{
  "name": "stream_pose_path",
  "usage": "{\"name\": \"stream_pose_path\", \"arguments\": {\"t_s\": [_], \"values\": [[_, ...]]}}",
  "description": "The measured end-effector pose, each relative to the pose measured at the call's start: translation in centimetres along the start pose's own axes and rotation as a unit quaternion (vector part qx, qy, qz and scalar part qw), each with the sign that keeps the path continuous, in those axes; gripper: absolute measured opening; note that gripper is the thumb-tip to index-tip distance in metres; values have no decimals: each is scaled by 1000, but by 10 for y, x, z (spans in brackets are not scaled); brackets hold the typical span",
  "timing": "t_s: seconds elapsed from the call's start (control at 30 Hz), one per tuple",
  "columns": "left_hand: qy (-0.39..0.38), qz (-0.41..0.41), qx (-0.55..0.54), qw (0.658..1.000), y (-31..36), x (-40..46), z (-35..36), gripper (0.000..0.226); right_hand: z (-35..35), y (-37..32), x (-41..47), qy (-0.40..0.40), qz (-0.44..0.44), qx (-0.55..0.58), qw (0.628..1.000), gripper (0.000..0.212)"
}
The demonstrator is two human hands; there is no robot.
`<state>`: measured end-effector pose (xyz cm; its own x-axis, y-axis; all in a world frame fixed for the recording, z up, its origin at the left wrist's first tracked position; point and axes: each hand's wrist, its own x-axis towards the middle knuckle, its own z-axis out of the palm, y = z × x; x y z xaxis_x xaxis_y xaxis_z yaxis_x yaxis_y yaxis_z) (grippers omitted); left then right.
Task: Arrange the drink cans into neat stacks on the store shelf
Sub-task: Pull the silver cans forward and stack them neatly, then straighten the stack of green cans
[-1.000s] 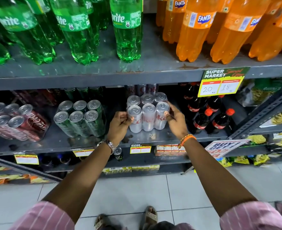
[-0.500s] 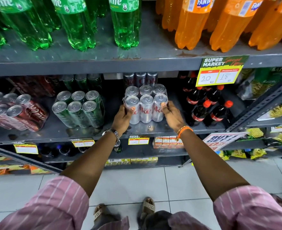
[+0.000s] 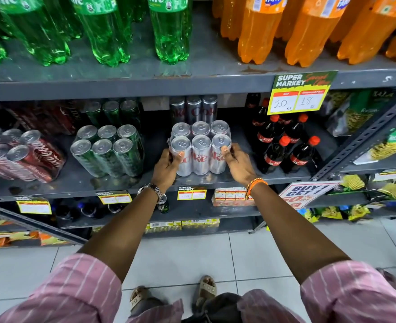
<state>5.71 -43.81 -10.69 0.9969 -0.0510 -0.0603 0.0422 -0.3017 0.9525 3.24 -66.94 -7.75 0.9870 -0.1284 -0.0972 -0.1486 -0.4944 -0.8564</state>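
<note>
A shrink-wrapped pack of silver Diet Coke cans point(image 3: 201, 148) stands upright on the grey middle shelf point(image 3: 80, 183). My left hand point(image 3: 166, 165) grips the pack's left front corner, thumb on the front can. My right hand point(image 3: 235, 163) holds the right front corner, thumb near the can's top. Behind it stand more silver cans point(image 3: 193, 110). To the left sit a pack of green cans point(image 3: 109, 150) and a tilted pack of red Coca-Cola cans point(image 3: 27, 155).
Small Coca-Cola bottles point(image 3: 285, 145) stand just right of the silver pack. Green Sprite bottles point(image 3: 103, 31) and orange Fanta bottles point(image 3: 309, 29) fill the shelf above. A price sign point(image 3: 302, 93) hangs from that shelf. Snack bags point(image 3: 378, 141) lie on the right rack.
Both hands have stayed on the silver pack, closing further around its front corners. The camera has tilted down and drawn back, so the shelves sit higher in view.
</note>
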Motion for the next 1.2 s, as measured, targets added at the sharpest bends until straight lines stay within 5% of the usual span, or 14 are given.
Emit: {"name": "stream_pose_path", "arguments": {"t_s": [0.37,0.6,0.9,0.97,1.1,1.2], "values": [[9,9,-3,1000,0,-11,-1,64,6,1,-13,28,-14,0,1000,46],[14,14,-6,1000,-3,-14,0,39,6,0,-21,33,-24,-3,999,47],[-24,-30,13,999,1,-13,-7,65,9,-5,-22,27,-5,39,999,47],[-28,-34,14,999,6,-12,-16,59,15,-6,-23,77,2,57,995,52],[130,51,14,990,16,-21,-67,26,48,-31,-38,342,-120,-18,932,37],[336,111,-15,935,13,-32,-123,14,93,-68,-41,322,-238,-31,916,19]]}}
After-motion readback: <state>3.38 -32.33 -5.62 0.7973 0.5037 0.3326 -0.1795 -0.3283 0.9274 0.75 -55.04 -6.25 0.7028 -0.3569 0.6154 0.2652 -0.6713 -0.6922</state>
